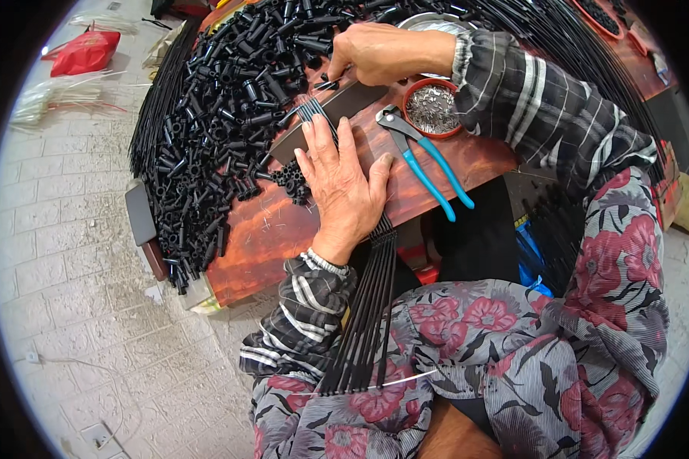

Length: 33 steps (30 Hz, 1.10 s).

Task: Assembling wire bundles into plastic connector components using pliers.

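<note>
Black thin rods lie under our left hand, pressed flat with fingers spread on the reddish bench. Our right hand pinches a small black tube beside the pile of tubes.

A flat bundle of thin black rods runs from the lap up onto the bench, its far ends fanned. A black plastic sleeve lies just beyond them.

heap of tubes left on table, pliers right, bowl of pins behind pliers
</note>
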### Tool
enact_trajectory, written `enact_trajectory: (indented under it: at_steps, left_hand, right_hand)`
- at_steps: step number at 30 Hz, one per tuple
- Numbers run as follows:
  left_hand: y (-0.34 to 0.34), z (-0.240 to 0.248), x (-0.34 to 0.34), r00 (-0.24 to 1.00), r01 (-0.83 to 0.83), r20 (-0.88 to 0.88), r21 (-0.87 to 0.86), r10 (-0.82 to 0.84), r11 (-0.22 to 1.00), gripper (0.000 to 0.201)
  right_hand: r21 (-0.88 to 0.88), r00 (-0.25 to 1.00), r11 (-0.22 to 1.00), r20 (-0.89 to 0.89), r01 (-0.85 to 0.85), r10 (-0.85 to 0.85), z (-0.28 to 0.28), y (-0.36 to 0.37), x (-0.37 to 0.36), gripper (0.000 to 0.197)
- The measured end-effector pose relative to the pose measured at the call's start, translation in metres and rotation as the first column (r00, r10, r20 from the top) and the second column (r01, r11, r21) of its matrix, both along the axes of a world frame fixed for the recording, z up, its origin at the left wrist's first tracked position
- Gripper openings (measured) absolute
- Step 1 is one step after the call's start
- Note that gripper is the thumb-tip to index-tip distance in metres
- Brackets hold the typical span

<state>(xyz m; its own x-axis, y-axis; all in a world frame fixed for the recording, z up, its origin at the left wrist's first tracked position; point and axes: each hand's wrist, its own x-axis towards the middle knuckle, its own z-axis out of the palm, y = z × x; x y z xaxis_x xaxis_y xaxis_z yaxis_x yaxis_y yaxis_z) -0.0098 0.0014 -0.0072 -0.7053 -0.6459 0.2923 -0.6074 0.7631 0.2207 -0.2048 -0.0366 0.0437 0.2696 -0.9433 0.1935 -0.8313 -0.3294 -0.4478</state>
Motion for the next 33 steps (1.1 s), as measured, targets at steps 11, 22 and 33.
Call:
enact_trajectory:
  at_steps: [11,22,33]
  left_hand:
    - [-0.004,-0.001,0.006,1.0,-0.002,-0.015,0.024,0.003,1.0,0.064]
    - [-0.005,0.0,0.006,1.0,-0.001,-0.025,0.035,0.002,0.999,0.067]
    - [-0.005,0.0,0.005,1.0,0.01,-0.015,0.039,-0.01,0.999,0.065]
  right_hand:
    - [-0.006,0.999,0.999,-0.008,-0.05,0.05,-0.014,-0.014,0.009,0.044]
    - [0.088,0.999,0.996,-0.046,-0.015,0.019,-0.003,-0.014,0.008,0.042]
    - [0.124,0.999,0.992,-0.03,-0.028,0.032,0.001,-0.01,0.009,0.04]
